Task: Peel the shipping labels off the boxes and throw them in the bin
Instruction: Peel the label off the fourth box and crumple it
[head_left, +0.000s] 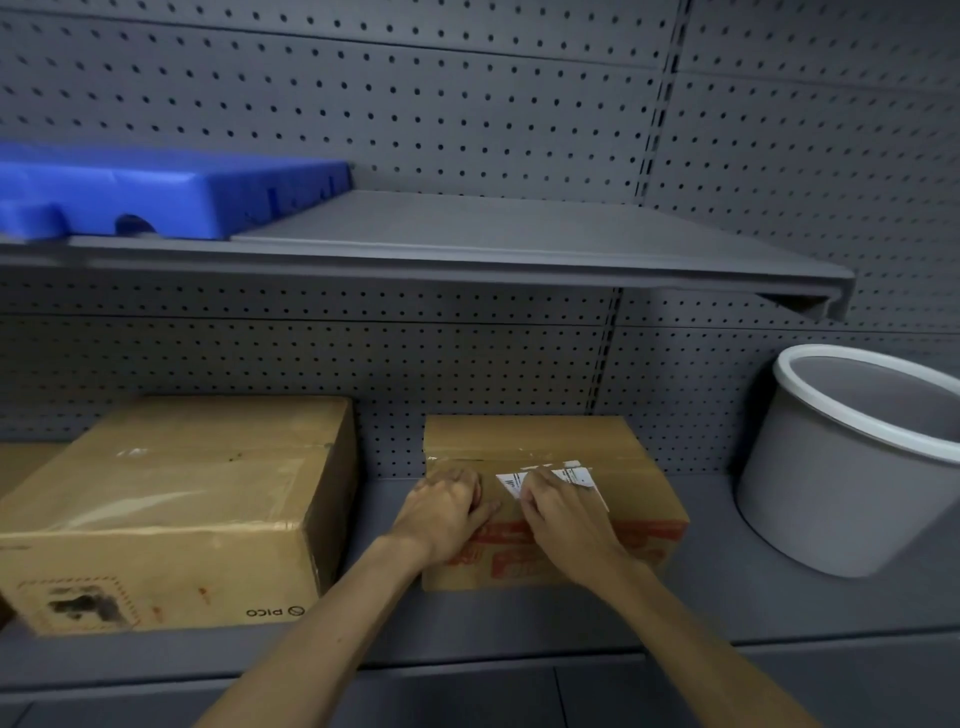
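A small cardboard box (639, 478) with red print on its front stands in the middle of the lower shelf. On its top lies a white shipping label (571, 475), its left part lifted. My right hand (558, 512) pinches the label's lifted left edge. My left hand (447, 506) rests on the box top at its left side, fingers curled against the cardboard. A grey bin (810, 499) with a white rim stands to the right of the box, tilted toward me. A larger cardboard box (171, 499) sits to the left.
The grey lower shelf (727, 587) carries the boxes and the bin. An upper shelf (519, 234) overhangs them and holds a blue plastic tray (156, 187) at the left. Perforated grey panels form the back wall. Another box edge shows at the far left.
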